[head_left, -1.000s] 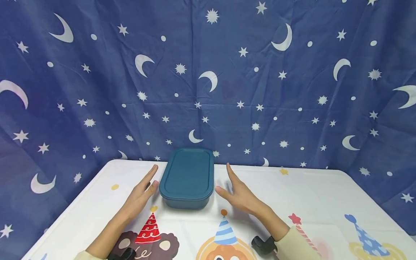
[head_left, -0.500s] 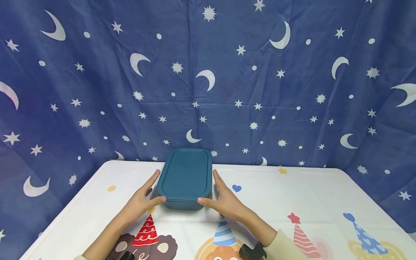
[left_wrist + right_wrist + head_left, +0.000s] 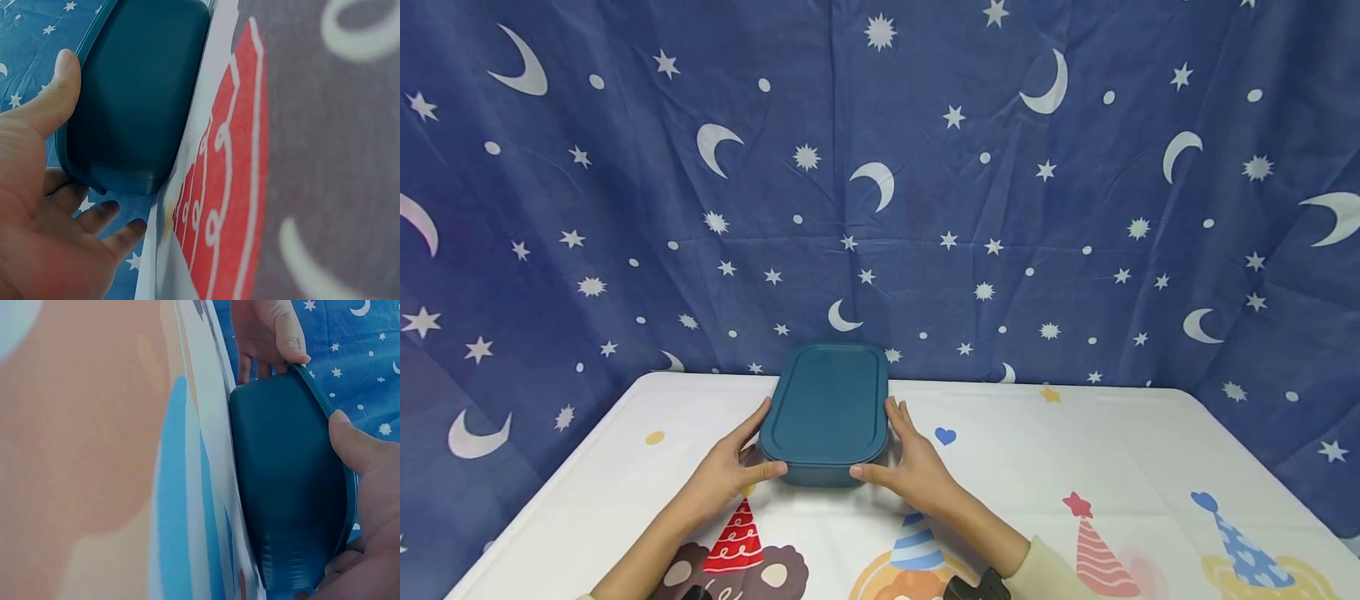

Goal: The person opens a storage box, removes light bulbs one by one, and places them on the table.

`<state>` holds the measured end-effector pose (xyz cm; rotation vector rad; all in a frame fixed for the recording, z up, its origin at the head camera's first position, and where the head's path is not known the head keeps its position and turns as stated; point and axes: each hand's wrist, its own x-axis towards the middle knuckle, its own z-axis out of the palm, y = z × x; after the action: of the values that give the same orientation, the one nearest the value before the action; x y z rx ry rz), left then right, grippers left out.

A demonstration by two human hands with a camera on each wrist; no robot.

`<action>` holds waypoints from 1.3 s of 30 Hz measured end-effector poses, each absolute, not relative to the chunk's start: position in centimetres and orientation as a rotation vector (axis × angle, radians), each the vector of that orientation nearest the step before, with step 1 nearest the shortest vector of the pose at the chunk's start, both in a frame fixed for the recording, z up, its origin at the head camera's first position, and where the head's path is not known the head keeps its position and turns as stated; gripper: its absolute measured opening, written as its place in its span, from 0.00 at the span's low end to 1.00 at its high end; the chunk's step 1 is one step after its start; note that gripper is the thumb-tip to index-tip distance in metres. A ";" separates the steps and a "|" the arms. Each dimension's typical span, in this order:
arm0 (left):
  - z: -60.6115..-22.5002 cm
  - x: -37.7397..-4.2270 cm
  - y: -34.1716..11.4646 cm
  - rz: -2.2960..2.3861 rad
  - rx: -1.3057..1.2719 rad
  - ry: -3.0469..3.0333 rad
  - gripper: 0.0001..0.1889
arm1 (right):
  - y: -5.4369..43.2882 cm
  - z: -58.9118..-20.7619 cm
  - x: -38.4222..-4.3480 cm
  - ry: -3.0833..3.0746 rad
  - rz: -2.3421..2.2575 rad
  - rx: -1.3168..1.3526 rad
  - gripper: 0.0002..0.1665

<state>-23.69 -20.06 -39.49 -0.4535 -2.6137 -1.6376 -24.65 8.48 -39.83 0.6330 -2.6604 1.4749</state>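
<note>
A dark teal lidded food container (image 3: 826, 408) stands near the far edge of the table, lid facing up. At its left near corner my left hand (image 3: 724, 473) holds it, thumb on the front rim and fingers along the left side. My right hand (image 3: 922, 472) grips the right near corner in the same way. In the left wrist view the left thumb presses the lid's edge (image 3: 66, 128), and the lower fingers are spread below. The right wrist view shows the right thumb on the rim, with fingers tucked beside the container's wall (image 3: 281, 475).
The white table cover (image 3: 1037, 467) carries printed party hats and animal faces. Behind the table hangs a blue curtain (image 3: 925, 200) with moons and stars, close to the container's far end. A dark wrist mount (image 3: 976, 586) sits by the right sleeve.
Both hands have moved inward from either side of the container and now meet its near corners, thumbs on the front edge. The container stays in about the same place.
</note>
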 end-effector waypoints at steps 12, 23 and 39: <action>-39.5 -23.7 -20.1 -1.721 -0.500 -2.514 0.50 | 8.4 -39.8 -25.0 -2.615 1.476 0.650 0.67; -39.3 -23.9 -20.1 -1.744 -0.527 -2.458 0.50 | 8.3 -39.4 -25.3 -2.580 1.526 0.618 0.67; -37.5 -23.5 -21.2 -1.644 -0.488 -2.483 0.50 | 7.2 -37.4 -25.1 -2.561 1.513 0.652 0.66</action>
<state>-23.51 -21.21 -37.48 -0.4885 -2.4831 -1.6444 -25.05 7.22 -37.36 0.6522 -2.5613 1.5126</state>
